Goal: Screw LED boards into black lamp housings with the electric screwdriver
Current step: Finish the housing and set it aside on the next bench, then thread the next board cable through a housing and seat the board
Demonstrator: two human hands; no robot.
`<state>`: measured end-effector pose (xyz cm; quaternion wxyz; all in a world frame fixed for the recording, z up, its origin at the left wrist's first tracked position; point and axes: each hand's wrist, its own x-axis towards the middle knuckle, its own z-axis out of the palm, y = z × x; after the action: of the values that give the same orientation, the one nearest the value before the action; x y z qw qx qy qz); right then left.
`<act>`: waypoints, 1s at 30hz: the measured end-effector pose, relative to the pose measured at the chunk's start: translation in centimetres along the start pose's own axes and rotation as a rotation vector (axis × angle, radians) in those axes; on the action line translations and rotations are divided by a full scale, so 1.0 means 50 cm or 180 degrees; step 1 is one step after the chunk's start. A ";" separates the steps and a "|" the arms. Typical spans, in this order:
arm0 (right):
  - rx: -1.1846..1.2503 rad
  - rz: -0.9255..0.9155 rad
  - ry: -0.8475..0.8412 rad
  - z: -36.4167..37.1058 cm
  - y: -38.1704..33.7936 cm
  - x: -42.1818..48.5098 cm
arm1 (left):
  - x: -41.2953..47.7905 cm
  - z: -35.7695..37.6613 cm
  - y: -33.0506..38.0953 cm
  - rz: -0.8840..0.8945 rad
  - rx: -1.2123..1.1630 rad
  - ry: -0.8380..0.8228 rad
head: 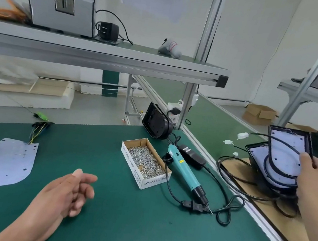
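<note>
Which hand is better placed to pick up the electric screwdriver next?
Probably the left. The left hand hovers free over the green mat, holding nothing, and the electric screwdriver lies on that mat. The right hand is busy: it grips a black lamp housing.

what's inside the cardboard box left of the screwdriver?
Inside the cardboard box: a pile of loose silver screws, filling most of it. Bare cardboard shows at the far end. The floor under the pile is covered, so anything beneath the screws can't be seen.
</note>
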<state>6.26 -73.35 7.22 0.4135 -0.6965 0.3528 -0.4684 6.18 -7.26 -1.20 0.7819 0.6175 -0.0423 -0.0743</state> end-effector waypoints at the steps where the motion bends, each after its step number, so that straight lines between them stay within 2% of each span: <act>1: -0.0086 -0.0108 0.0005 0.004 -0.005 -0.007 | 0.001 -0.001 0.000 -0.0008 -0.0020 -0.0007; 5: -0.0645 -0.0586 0.0025 0.024 -0.021 -0.038 | 0.002 -0.001 -0.001 -0.0009 -0.0131 -0.0031; 15: -0.1951 -0.0418 0.0160 0.091 -0.019 0.000 | 0.004 -0.003 0.001 -0.0051 -0.0257 -0.0074; 25: -0.1490 -0.1214 0.0020 0.110 -0.054 -0.021 | 0.003 -0.001 0.008 -0.0099 -0.0317 -0.0093; 28: -0.1299 -0.1677 0.0130 0.123 -0.091 -0.053 | 0.002 -0.001 0.008 -0.0101 -0.0297 -0.0086; 30: -0.0884 -0.2071 0.0225 0.142 -0.118 -0.099 | 0.002 0.000 0.008 -0.0098 -0.0290 -0.0083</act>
<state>12.04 -64.83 9.23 0.1316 -0.8054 0.1868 -0.5469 6.29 -7.17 -0.79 0.8074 0.5808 -0.0395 -0.0962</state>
